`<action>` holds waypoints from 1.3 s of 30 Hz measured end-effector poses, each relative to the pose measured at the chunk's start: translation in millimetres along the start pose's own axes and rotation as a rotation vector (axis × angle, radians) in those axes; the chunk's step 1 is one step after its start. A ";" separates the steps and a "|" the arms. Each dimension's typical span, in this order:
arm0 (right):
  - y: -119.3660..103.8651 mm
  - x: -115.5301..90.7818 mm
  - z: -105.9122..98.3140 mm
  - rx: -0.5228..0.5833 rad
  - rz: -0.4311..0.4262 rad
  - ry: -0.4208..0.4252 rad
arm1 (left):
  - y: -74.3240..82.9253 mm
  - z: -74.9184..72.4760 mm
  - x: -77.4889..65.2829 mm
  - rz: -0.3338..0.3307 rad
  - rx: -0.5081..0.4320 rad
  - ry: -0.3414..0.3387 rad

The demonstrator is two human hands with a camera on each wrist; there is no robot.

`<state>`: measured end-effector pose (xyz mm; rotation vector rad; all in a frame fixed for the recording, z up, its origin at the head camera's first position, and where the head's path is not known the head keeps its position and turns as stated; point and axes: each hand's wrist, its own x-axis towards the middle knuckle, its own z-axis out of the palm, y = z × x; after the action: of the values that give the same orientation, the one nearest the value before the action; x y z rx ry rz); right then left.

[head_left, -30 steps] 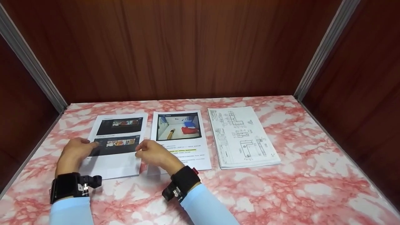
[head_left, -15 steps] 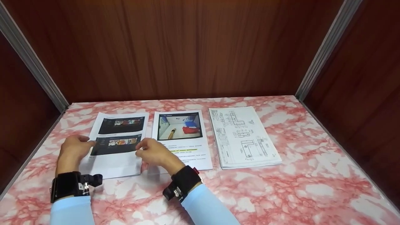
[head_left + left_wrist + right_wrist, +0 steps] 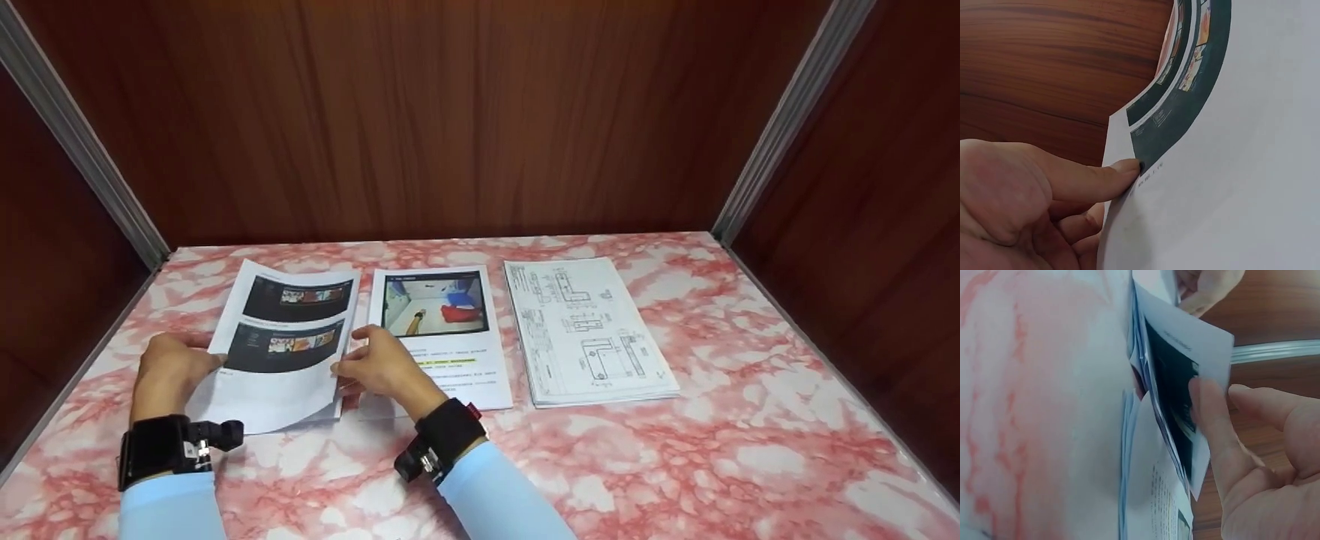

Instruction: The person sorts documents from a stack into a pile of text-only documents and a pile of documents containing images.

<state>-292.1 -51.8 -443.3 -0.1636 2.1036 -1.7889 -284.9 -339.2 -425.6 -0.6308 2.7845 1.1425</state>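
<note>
At the left of the table in the head view, a printed sheet of paper [image 3: 285,394] with two dark screenshots is raised and bowed over other sheets. My left hand [image 3: 171,371] pinches its left edge, with the thumb [image 3: 1103,180] on the printed face and the other fingers behind. My right hand [image 3: 386,367] is at the sheet's right edge. In the right wrist view its thumb and forefinger stand apart, and one finger [image 3: 1210,410] overlaps the printed face; whether it touches cannot be told.
A stack of printed pages [image 3: 450,345] with a colour photo and a yellow highlighted line lies in the middle. Right of it lies a stack of technical drawings [image 3: 592,330]. Brown wood-grain panels [image 3: 480,112] wall in the pink marbled table [image 3: 675,480].
The top sheet has gone from lying flat to raised and bowed, its front edge lifting off the pages beneath. My right hand has shifted slightly to the right, its fingers more spread.
</note>
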 end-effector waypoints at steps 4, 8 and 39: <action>2.9 1.7 -0.4 -0.034 0.005 0.011 | -0.3 -0.6 -0.7 -0.012 -0.033 0.000; 3.4 2.3 -3.0 -0.077 0.011 0.033 | -0.4 -1.1 -0.3 -0.040 -0.096 0.018; -0.4 2.1 -57.8 -0.188 -0.026 0.217 | 31.0 16.6 -3.9 -0.039 -0.315 -0.188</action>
<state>-314.4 1.1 -436.3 -0.0476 2.4326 -1.6874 -295.2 -306.6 -416.4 -0.5636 2.4483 1.5597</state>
